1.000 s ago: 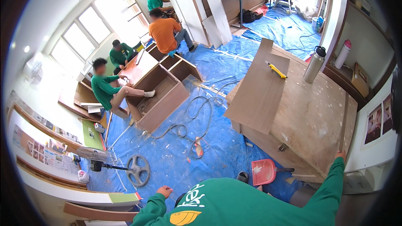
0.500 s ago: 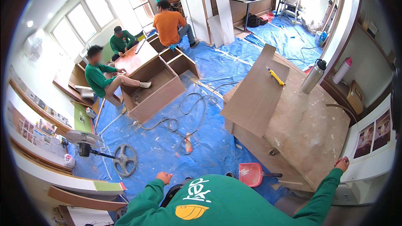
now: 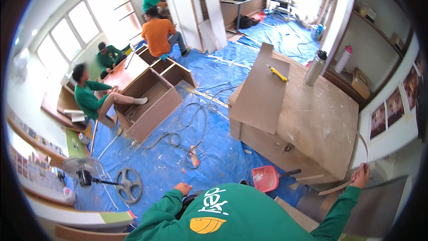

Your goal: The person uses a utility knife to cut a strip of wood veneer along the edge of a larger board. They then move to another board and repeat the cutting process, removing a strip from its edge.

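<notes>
My right hand (image 3: 360,176) is closed around a long, thin, bendy brown edging strip (image 3: 332,190) at the right. One length of the strip curves up from the fist beside the wall, and the other hangs down toward the left. My left hand (image 3: 183,189) is held low in front of my body with its fingers curled, and nothing shows in it. Ahead of my right hand stands a large wooden box-like bench (image 3: 318,125). On it lie a brown board (image 3: 263,96) and a yellow utility knife (image 3: 277,73).
A steel bottle (image 3: 315,68) stands on the bench. A red dustpan (image 3: 265,178) lies near my feet. A fan (image 3: 84,176), a loose cable (image 3: 205,125) and a wooden cabinet (image 3: 154,114) are on the blue sheeting (image 3: 169,165). Several people work at the far left.
The view has shifted, so the room sits farther left. My right hand holds the strip lower, and the strip's lower length now shows below the fist. My left hand stays curled before me.
</notes>
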A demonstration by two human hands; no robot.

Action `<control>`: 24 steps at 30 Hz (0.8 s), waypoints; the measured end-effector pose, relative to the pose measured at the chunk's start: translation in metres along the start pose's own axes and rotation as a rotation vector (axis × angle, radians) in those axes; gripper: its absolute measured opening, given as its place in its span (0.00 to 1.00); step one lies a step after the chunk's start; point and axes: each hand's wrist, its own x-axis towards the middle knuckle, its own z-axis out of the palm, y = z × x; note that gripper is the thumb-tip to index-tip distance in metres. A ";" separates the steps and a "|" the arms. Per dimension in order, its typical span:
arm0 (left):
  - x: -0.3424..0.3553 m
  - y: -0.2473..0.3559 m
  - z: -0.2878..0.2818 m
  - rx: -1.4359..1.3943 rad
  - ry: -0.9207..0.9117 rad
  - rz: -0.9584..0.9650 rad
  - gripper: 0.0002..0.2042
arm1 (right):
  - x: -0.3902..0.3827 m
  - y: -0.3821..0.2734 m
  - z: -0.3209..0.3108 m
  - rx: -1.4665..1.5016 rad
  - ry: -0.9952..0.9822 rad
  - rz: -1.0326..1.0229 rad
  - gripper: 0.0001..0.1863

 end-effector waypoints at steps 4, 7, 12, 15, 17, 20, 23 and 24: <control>0.002 -0.007 -0.001 -0.194 -0.251 0.205 0.32 | -0.093 -0.068 -0.025 -0.142 -0.106 -0.071 0.08; 0.047 -0.156 0.009 -0.137 -0.319 0.274 0.31 | -0.174 -0.095 0.004 -0.300 -0.261 -0.068 0.13; 0.056 -0.245 0.024 -0.018 -0.289 0.359 0.28 | -0.312 -0.114 -0.061 -0.506 -0.232 0.225 0.11; 0.028 -0.307 0.003 0.331 -0.206 0.302 0.20 | -0.369 -0.098 -0.076 -0.779 -0.234 0.324 0.08; 0.010 -0.331 -0.009 0.403 -0.242 0.246 0.20 | -0.402 -0.083 -0.100 -0.940 -0.253 0.436 0.08; -0.001 -0.341 -0.028 0.353 -0.286 0.194 0.20 | -0.429 -0.053 -0.133 -1.196 -0.369 0.625 0.07; -0.006 -0.307 -0.034 0.138 -0.320 0.136 0.21 | -0.443 -0.024 -0.164 -1.418 -0.516 0.770 0.07; -0.007 -0.289 -0.033 0.065 -0.321 0.121 0.21 | -0.447 -0.016 -0.181 -1.411 -0.531 0.816 0.07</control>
